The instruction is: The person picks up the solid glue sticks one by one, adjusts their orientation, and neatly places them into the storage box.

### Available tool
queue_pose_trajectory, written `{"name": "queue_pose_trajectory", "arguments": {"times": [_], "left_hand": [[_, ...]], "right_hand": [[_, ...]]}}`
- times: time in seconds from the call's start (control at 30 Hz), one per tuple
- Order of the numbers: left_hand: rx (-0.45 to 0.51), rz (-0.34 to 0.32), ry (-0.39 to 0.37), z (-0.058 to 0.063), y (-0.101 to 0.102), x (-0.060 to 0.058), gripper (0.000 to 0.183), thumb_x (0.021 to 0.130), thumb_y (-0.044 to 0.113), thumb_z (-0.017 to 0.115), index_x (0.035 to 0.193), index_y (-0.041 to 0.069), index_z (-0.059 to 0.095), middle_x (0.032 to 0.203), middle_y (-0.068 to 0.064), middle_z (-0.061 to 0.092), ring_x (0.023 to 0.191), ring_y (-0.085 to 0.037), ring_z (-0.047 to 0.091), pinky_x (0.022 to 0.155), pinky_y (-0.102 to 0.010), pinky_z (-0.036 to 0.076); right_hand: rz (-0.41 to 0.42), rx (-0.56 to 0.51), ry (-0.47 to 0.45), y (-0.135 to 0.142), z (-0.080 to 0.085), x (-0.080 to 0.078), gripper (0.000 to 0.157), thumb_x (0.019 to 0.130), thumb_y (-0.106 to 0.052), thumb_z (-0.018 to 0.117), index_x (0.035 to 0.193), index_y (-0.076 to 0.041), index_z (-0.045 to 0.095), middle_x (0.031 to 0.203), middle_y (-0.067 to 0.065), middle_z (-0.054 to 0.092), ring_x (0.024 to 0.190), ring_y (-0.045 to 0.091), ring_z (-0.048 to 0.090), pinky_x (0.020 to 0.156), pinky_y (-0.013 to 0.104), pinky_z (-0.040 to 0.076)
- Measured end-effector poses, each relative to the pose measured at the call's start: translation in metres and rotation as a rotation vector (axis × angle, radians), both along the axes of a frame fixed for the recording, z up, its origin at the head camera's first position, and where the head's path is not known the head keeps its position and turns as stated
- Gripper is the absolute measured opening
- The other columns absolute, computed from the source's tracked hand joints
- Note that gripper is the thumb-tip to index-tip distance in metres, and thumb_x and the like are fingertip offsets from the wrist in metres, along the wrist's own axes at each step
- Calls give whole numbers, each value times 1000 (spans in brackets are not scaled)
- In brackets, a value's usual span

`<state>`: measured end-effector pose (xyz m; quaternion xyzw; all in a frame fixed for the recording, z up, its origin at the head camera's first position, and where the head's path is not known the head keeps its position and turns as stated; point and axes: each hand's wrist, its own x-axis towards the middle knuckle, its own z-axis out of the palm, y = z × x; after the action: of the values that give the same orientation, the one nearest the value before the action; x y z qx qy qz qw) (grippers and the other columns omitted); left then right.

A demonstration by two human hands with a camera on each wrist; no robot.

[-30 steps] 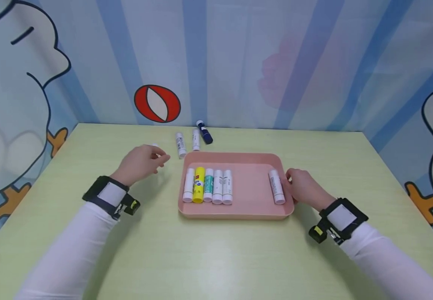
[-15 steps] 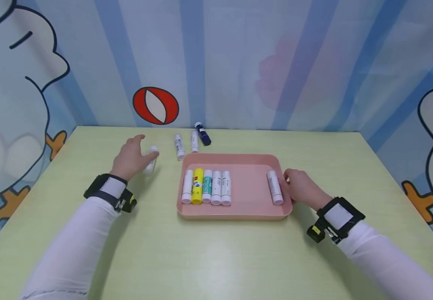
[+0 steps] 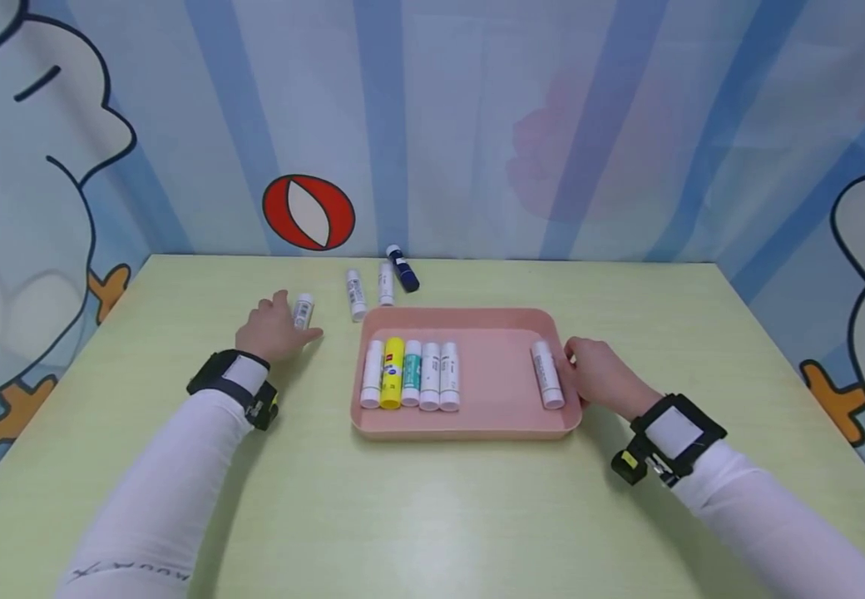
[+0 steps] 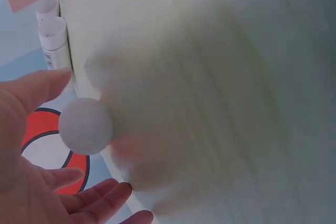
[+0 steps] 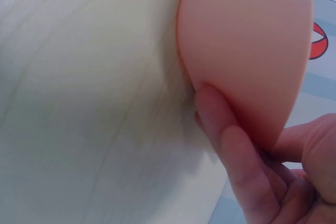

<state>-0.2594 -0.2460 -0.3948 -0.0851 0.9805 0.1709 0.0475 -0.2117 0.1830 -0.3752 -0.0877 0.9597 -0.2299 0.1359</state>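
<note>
"If the pink tray (image 3: 496, 366) marks the middle of the dial, what surrounds it?"

"Pale wood-grain table (image 3: 440, 516), with a glare of light toward six o'clock. At twelve, beyond the far edge, hangs a striped blue backdrop (image 3: 462, 125); a red-and-white ball (image 3: 308, 212) is printed on it between ten and eleven. White cartoon figures (image 3: 21, 249) with orange feet fill the sides."

"And the hands?"

"The left hand (image 3: 271, 331), between nine and ten, is spread and released, thumb and fingers apart around a white glue stick (image 3: 302, 312). Whether skin touches the tube, I cannot tell. The right hand (image 3: 603, 374), at three, pinches the tray's rim, fingers against the outer wall."

"Which other sticks are out?"

"Inside the tray, toward nine, five lie side by side: a white tube (image 3: 372, 374), a yellow glue stick (image 3: 392, 374), a green-labelled glue stick (image 3: 412, 374) and two more whites. A lone white one (image 3: 547, 376) lies toward three. Outside, around ten and eleven, are two white tubes (image 3: 356, 295) and a navy glue stick (image 3: 402, 270)."

"Any brand legible?"

"Hardly. The yellow label has red and blue patches, its lettering too small. One outside white tube shows barcode-like lines in the left wrist view. Dark lettering on the left sleeve (image 3: 148, 499) defeats me too."
</note>
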Motion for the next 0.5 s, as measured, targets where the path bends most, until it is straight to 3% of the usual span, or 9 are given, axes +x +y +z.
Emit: {"name": "queue_pose_trajectory", "arguments": {"times": [0.2,0.5], "left_hand": [[-62,13,-5,-3,-1,1,71,90,39,63,133,-13,39,112,-30,47,99,-40,47,84,-52,48],[-28,-15,-14,4,-7,6,46,90,27,58,116,-10,53,97,-23,57,81,-32,54,64,-38,45]], "right_hand": [[-15,-6,-25,0,-1,-1,22,104,-14,43,102,6,51,76,12,57,58,18,58,52,29,49],[-43,3,-39,-1,0,0,22,104,-15,43,102,6,50,77,13,55,59,19,58,52,28,48]]}}
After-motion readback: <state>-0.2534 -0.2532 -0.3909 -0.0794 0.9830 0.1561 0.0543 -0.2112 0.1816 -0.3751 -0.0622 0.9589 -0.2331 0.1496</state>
